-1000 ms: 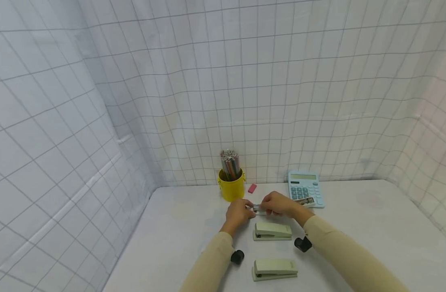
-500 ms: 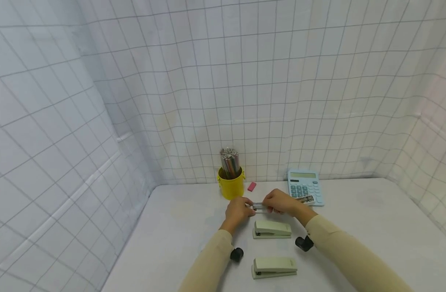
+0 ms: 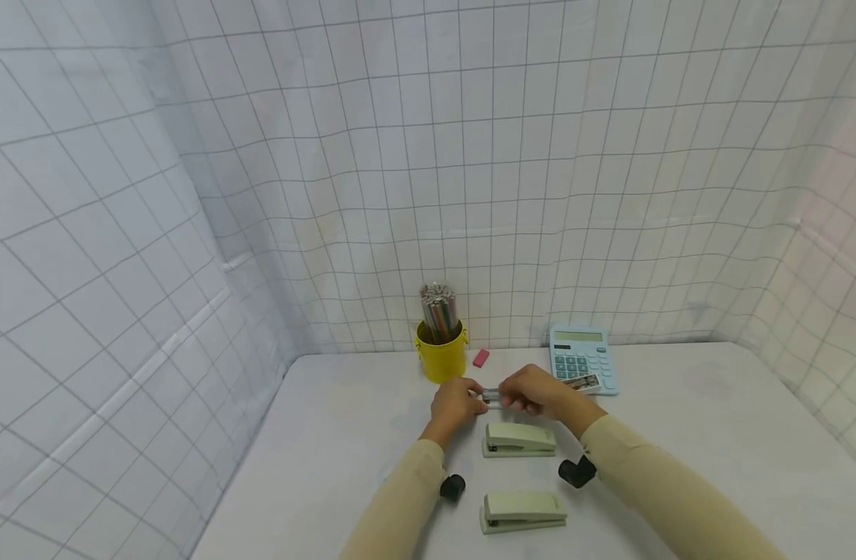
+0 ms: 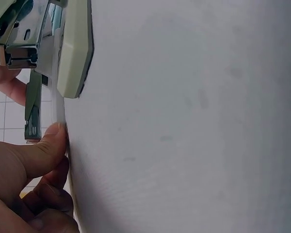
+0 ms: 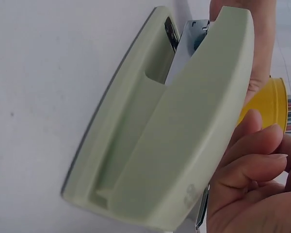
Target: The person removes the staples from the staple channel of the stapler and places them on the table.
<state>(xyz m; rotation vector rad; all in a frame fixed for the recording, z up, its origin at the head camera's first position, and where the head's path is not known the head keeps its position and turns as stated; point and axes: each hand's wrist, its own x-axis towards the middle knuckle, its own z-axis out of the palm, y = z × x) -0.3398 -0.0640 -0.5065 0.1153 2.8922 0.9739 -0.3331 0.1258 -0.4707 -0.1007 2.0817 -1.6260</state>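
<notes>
My left hand [image 3: 456, 404] pinches the front end of a stapler [image 3: 492, 398] at the back; in the left wrist view its thumb [image 4: 51, 141] lies on the pale base. My right hand [image 3: 533, 391], fingers curled, is at the same stapler's metal upper part and covers most of it; what its fingertips grip is largely hidden. Two more pale green staplers lie nearer me, a middle one [image 3: 519, 440] and a front one [image 3: 523, 511]. The middle stapler fills much of the right wrist view, before the right hand's curled fingers [image 5: 252, 160].
Behind my left hand stands a yellow bucket [image 3: 443, 362] of pencils [image 3: 438, 307], with a pink eraser [image 3: 481, 358] beside it. A light blue calculator [image 3: 582, 354] lies behind my right hand, a small box [image 3: 591, 383] at its front edge. Gridded cloth [image 3: 512, 194] hangs behind the table.
My right hand shifts slightly right along the stapler, then back left towards my left hand. The left hand keeps its place, and the other staplers stay put.
</notes>
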